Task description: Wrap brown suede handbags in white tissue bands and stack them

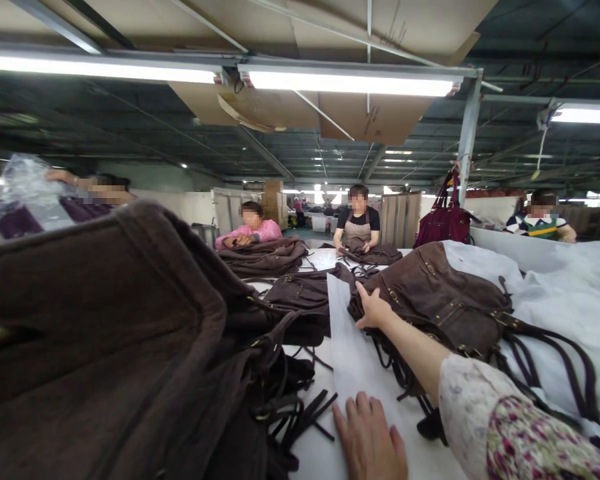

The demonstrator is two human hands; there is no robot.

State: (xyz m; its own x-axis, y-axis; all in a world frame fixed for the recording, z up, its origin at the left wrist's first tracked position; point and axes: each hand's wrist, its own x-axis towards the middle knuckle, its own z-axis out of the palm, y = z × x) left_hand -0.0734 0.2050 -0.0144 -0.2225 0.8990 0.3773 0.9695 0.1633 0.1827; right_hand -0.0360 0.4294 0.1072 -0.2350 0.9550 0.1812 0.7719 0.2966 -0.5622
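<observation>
My left hand [373,437] lies palm down at the bottom middle, fingers stretched out on the white surface beside the near end of a thin white sheet [350,363]. My right hand [376,308] reaches forward with its fingers spread, touching the left end of a dark brown bag [443,287] with small buckles and dangling straps. The sheet runs up just left of that hand, along the bag's edge. Close on the left, a large brown bag [95,333] fills the view, with dark straps [305,417] trailing toward my left hand.
More brown bags [300,290] lie along the white table. Crumpled white sheeting [570,300] covers the right side. A purple bag [443,220] hangs by a metal post [470,127]. Several co-workers sit or stand beyond; one person [359,223] in an apron handles a brown bag.
</observation>
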